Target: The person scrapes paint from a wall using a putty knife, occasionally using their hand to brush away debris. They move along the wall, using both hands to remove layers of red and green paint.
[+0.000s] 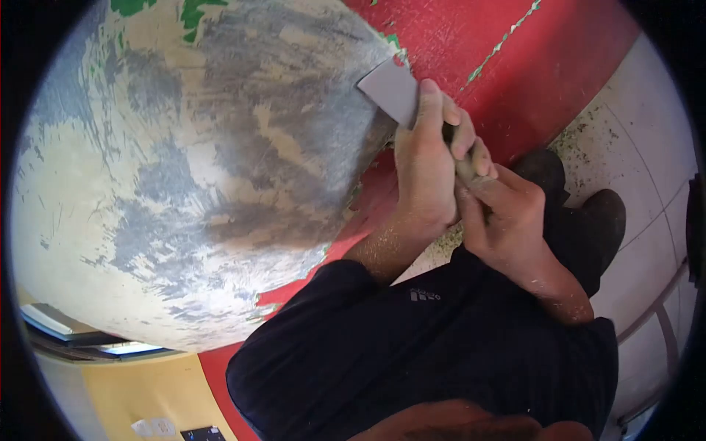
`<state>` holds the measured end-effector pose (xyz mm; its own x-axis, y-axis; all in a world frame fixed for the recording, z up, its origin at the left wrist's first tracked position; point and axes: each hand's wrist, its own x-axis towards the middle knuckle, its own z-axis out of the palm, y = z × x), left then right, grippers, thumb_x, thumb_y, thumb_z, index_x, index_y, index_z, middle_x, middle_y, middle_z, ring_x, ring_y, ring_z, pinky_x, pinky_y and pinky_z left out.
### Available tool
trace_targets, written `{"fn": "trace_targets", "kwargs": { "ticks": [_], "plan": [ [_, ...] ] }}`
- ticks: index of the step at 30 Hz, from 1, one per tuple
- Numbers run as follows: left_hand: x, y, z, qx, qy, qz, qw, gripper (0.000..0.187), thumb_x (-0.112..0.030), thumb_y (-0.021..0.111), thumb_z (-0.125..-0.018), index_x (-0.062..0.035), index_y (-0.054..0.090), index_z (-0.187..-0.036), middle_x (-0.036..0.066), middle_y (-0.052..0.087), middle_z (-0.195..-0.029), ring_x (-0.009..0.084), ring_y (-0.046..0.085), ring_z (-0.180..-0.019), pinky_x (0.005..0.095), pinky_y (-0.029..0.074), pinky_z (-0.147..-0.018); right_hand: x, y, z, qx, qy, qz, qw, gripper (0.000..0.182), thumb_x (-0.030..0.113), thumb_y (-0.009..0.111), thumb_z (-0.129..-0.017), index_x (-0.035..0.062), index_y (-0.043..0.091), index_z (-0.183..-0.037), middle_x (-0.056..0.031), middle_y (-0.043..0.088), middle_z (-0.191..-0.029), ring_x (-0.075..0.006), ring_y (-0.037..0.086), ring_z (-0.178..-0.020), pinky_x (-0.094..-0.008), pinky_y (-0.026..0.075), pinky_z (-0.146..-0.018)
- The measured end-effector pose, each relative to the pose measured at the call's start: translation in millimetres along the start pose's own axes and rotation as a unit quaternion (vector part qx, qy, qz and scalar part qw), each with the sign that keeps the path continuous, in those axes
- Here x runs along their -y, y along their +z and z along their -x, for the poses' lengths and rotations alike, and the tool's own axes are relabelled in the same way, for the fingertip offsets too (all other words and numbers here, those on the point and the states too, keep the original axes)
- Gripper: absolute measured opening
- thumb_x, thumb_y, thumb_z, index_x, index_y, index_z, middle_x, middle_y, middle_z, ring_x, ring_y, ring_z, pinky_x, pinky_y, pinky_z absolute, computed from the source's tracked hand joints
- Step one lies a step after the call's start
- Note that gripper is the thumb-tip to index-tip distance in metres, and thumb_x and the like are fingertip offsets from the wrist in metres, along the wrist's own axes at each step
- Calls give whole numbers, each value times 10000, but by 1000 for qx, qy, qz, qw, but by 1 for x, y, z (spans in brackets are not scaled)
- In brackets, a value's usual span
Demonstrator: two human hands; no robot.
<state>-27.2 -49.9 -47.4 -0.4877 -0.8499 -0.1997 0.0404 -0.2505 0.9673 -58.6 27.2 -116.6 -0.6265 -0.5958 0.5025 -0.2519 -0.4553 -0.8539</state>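
Observation:
A putty knife [390,92] with a broad, flat grey blade lies against the wall, its front edge at the border between bare surface and red paint. My left hand [430,158] is wrapped around it near the blade, one digit stretched along the metal. Lower down, my right hand [507,213] is closed around the handle's rear end, touching the left fingers. Most of the handle is hidden by my hands. The scraped wall [272,132] is patchy grey and cream, and red paint [529,66] covers the part to the right, with green showing along its chipped edges.
Paint flakes [588,143] are scattered over the pale tiled floor [632,165] at the wall's foot. My dark shoes [603,220] stand close to it. A yellow wall [154,389] with papers shows at lower left. Dark-edged furniture or railing [665,331] is at right.

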Motion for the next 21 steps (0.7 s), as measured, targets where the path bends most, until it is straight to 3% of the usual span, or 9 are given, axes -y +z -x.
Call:
{"fn": "trace_targets", "kwargs": {
  "ticks": [3,7,11,18,21],
  "plan": [
    [-10,9,-6,-6,38,6,999,333,-442,405,-974,-153,379,-811,-12,332,-603,139,387,-438,326,394,-426,-7,-8,-18,32,-14,37,999,181,-8,663,-722,41,685,-894,-128,498,-587,-258,525,-479,-343,437,-446],
    [-4,-1,4,-1,4,-5,1000,345,-451,405,-971,-142,382,-818,-9,332,-605,140,404,-455,299,400,-443,4,-4,-7,21,0,18,1000,201,-10,662,-717,47,688,-907,-126,502,-593,-251,527,-484,-347,435,-446],
    [-13,7,-16,2,97,21,995,402,-443,413,-971,-85,397,-787,42,373,-552,187,455,-407,340,430,-395,-5,-2,-30,2,-57,50,997,227,-20,664,-705,45,689,-921,-128,516,-607,-254,540,-498,-342,442,-452],
    [-17,5,3,7,8,11,1000,349,-454,396,-974,-131,389,-844,-9,338,-597,130,404,-454,313,412,-444,7,-8,-25,21,-36,55,998,180,-15,669,-705,44,680,-875,-131,517,-617,-273,531,-481,-354,430,-439],
    [-32,19,-12,7,65,19,998,342,-454,397,-974,-136,384,-849,-4,358,-598,133,403,-442,314,420,-437,5,-7,-37,39,-52,60,996,214,-19,670,-707,46,687,-911,-134,518,-617,-275,540,-488,-358,439,-445]
  ]
}}
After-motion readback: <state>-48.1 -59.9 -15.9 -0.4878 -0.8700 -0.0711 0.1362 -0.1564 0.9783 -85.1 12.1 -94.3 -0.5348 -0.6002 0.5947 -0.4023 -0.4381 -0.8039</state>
